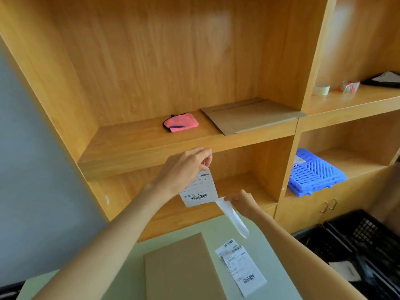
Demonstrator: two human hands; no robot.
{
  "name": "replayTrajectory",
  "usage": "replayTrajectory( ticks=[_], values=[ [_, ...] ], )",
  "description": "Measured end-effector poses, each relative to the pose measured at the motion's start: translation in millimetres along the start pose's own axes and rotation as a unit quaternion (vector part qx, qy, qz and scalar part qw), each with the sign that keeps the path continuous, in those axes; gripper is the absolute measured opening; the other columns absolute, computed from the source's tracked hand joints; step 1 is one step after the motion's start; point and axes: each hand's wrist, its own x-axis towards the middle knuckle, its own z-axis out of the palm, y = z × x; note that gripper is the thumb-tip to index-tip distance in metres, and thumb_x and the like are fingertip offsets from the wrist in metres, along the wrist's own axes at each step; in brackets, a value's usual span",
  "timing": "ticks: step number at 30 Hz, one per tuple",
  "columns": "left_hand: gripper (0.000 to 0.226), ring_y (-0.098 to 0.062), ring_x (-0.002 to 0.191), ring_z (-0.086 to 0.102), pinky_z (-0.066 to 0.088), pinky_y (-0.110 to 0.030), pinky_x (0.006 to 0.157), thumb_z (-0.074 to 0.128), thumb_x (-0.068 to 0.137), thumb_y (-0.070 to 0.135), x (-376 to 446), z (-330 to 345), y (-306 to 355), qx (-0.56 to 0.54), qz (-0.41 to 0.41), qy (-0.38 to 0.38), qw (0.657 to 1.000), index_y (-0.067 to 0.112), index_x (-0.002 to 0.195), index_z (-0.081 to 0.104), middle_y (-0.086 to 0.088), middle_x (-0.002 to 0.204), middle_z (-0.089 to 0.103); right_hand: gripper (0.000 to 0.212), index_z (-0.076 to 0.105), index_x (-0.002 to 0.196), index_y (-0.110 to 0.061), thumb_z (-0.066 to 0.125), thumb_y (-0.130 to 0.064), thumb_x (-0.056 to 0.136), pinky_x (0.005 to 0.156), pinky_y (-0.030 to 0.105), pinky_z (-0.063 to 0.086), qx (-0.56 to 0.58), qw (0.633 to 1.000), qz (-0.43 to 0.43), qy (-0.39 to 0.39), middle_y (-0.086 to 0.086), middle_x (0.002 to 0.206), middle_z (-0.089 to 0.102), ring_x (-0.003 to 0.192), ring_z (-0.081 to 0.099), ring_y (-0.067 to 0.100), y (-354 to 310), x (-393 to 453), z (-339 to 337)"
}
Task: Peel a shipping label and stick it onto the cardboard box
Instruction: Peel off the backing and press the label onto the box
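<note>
My left hand [186, 167] pinches the top edge of a white shipping label [200, 189] with a barcode, which hangs in the air in front of the shelf. My right hand [243, 202] pinches a plain white backing strip [233, 219], which curls down and away from the label's lower right corner. A flat cardboard box [181, 269] lies on the pale green table [275, 252] below my arms. Two more labels [241, 265] lie overlapping on the table to the right of the box.
A wooden shelf unit [151, 146] stands behind the table, holding a pink cloth [180, 123] and a flat cardboard mailer [251, 115]. Blue plastic grids [313, 172] and tape rolls [321, 89] sit in the right compartments. A black crate [363, 245] stands at the lower right.
</note>
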Motion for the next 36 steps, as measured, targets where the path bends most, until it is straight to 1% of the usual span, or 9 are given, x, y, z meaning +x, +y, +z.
replayTrajectory(
  ticks=[2, 6, 9, 14, 20, 25, 29, 33, 36],
  values=[
    [0.028, 0.027, 0.065, 0.045, 0.050, -0.031, 0.050, 0.059, 0.095, 0.007, -0.7, 25.1, 6.4, 0.004, 0.002, -0.025, 1.000, 0.027, 0.084, 0.043, 0.013, 0.083, 0.052, 0.037, 0.074, 0.113, -0.017, 0.046, 0.001, 0.095, 0.099, 0.032, 0.049, -0.013, 0.999, 0.011, -0.034, 0.004, 0.131, 0.066, 0.119, 0.062, 0.025, 23.3, -8.0, 7.9],
    [0.026, 0.021, 0.066, 0.052, 0.037, -0.019, 0.045, 0.058, 0.097, 0.005, -1.9, 57.9, 16.2, 0.011, 0.005, -0.065, 0.998, 0.025, 0.085, 0.045, 0.011, 0.082, 0.049, 0.043, 0.054, 0.136, -0.016, 0.043, -0.004, 0.097, 0.102, 0.034, 0.043, -0.030, 0.989, 0.075, -0.126, 0.014, 0.148, 0.048, 0.125, 0.055, 0.030, 70.8, -27.7, 32.2],
    [0.026, 0.032, 0.068, 0.045, 0.045, -0.026, 0.048, 0.057, 0.096, 0.003, -0.4, 72.7, 19.3, -0.002, -0.005, -0.063, 0.998, 0.024, 0.086, 0.046, 0.011, 0.080, 0.046, 0.050, 0.037, 0.147, -0.011, 0.040, -0.001, 0.098, 0.108, 0.032, 0.038, -0.038, 0.979, 0.090, -0.179, 0.013, 0.154, 0.037, 0.137, 0.044, 0.029, 99.3, -39.4, 52.1],
    [0.029, 0.032, 0.065, 0.043, 0.052, -0.034, 0.054, 0.058, 0.096, 0.004, -1.1, 89.8, 13.1, -0.011, -0.021, -0.073, 0.997, 0.027, 0.086, 0.044, 0.012, 0.079, 0.044, 0.061, 0.016, 0.154, -0.004, 0.039, 0.002, 0.098, 0.121, 0.026, 0.009, -0.099, 0.967, 0.059, -0.226, 0.008, 0.165, 0.010, 0.152, 0.012, 0.020, 132.4, -44.6, 77.7],
    [0.024, 0.034, 0.073, 0.043, 0.048, -0.031, 0.056, 0.057, 0.097, 0.003, 5.6, 91.2, 6.1, -0.034, -0.027, -0.092, 0.995, 0.023, 0.088, 0.047, 0.016, 0.075, 0.043, 0.052, 0.039, 0.147, -0.017, 0.048, -0.007, 0.097, 0.120, 0.037, 0.022, -0.123, 0.956, 0.044, -0.263, 0.006, 0.165, 0.006, 0.151, 0.017, 0.023, 137.2, -30.2, 80.1],
    [0.028, 0.023, 0.072, 0.051, 0.050, -0.032, 0.057, 0.054, 0.098, 0.004, 8.7, 85.7, -0.2, -0.034, -0.028, -0.101, 0.994, 0.026, 0.086, 0.044, 0.014, 0.078, 0.045, 0.029, 0.062, 0.125, -0.017, 0.049, -0.013, 0.100, 0.115, 0.037, 0.032, -0.085, 0.984, 0.011, -0.155, 0.008, 0.152, 0.043, 0.143, 0.037, 0.023, 107.5, -7.8, 60.0],
    [0.029, 0.019, 0.079, 0.057, 0.048, -0.031, 0.055, 0.054, 0.098, 0.003, 8.1, 75.3, -5.8, -0.024, -0.029, -0.092, 0.995, 0.027, 0.085, 0.042, 0.014, 0.079, 0.045, 0.026, 0.065, 0.110, -0.022, 0.042, -0.014, 0.101, 0.082, 0.037, 0.055, -0.051, 0.998, -0.042, -0.015, -0.002, 0.115, 0.071, 0.103, 0.066, 0.021, 54.6, 1.2, 28.7],
    [0.032, 0.019, 0.077, 0.056, 0.048, -0.031, 0.053, 0.057, 0.097, 0.004, 0.9, 53.9, -13.9, -0.017, -0.033, -0.063, 0.997, 0.028, 0.083, 0.041, 0.012, 0.079, 0.047, 0.032, 0.057, 0.092, -0.029, 0.029, -0.038, 0.105, 0.071, 0.041, 0.056, 0.025, 0.989, -0.127, 0.071, -0.014, 0.083, 0.071, 0.080, 0.068, 0.013, -12.3, -6.7, -5.1],
    [0.027, 0.012, 0.080, 0.060, 0.044, -0.029, 0.054, 0.057, 0.097, 0.008, -10.6, 30.7, -22.5, -0.028, -0.050, -0.038, 0.998, 0.027, 0.084, 0.042, 0.011, 0.085, 0.052, 0.048, 0.055, 0.092, -0.028, 0.020, -0.061, 0.098, 0.061, 0.032, 0.050, 0.096, 0.965, -0.224, 0.094, -0.013, 0.076, 0.066, 0.068, 0.062, 0.005, -75.1, -25.2, -28.3]
  ],
)
